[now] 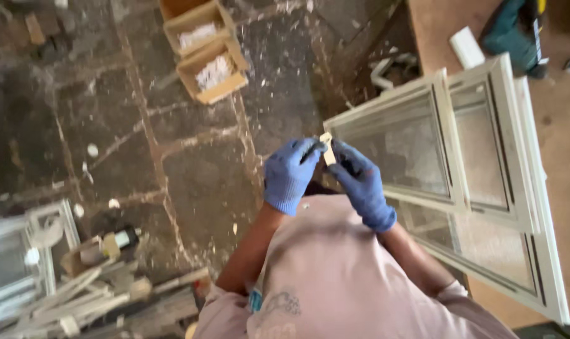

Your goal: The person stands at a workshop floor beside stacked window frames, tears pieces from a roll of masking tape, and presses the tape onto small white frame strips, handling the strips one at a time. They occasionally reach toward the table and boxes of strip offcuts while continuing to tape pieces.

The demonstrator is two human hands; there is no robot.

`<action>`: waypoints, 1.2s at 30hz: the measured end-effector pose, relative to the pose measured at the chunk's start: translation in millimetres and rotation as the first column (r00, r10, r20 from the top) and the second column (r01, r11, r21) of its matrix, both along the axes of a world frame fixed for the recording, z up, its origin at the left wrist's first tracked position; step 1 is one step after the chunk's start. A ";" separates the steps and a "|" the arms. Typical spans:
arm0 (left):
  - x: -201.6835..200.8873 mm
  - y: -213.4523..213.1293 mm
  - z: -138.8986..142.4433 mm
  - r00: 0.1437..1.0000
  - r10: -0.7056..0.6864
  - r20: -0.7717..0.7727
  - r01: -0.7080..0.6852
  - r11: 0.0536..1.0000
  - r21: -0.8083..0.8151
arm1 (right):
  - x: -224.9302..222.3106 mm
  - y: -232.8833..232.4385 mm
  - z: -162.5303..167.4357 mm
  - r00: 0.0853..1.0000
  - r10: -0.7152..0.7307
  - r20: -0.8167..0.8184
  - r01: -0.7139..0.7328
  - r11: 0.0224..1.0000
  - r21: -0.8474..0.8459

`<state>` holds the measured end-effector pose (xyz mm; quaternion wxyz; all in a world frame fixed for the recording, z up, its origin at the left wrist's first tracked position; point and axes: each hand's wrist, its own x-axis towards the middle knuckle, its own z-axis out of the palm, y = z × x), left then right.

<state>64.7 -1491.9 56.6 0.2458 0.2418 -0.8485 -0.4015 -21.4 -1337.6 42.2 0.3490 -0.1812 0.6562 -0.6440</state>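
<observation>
Small pale piece (327, 156), a short cream-coloured strip whose exact kind cannot be told, sits pinched between both gloved hands just off the near left corner of the white window frame (445, 135). The left hand (291, 176), in a blue glove, closes its fingertips on the piece from one side; the right hand (360, 182), gloved the same, closes on it from the other, so both grips are clamped on the one strip. It is held in the air, clear of the frame, though only just beside that corner.

By the look of it, the step in hand is handling or readying the strip at chest height, before it meets anything. Whether it is being bent, peeled or simply turned over cannot be told. A next move would call for a fine, steady pinch and a short carry toward the frame's edge, with one hand likely needing to let go so the other can guide.

Well away from the frame, across the stained, dusty floor (190, 163), stand two open cardboard boxes (206, 50) with white pieces inside. Farther from the frame, at the lower left, lies a heap of white offcuts (77, 295). Beyond the frame's far corner rests a green power tool (514, 31) on a brown board (567, 125).
</observation>
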 end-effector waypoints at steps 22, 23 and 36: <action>-217.8 -431.2 10.2 0.760 -0.647 0.059 0.613 0.744 0.265 | -110.9 -416.7 35.1 0.833 -0.548 0.072 0.538 0.834 0.122; -222.7 -433.1 10.2 0.750 -0.659 0.063 0.625 0.735 0.263 | -111.2 -420.3 35.5 0.803 -0.592 0.070 0.582 0.803 0.124; -317.4 -331.5 25.2 0.542 -0.839 0.041 0.804 0.532 0.268 | -172.7 -318.9 20.6 0.648 -0.761 -0.039 0.762 0.645 0.066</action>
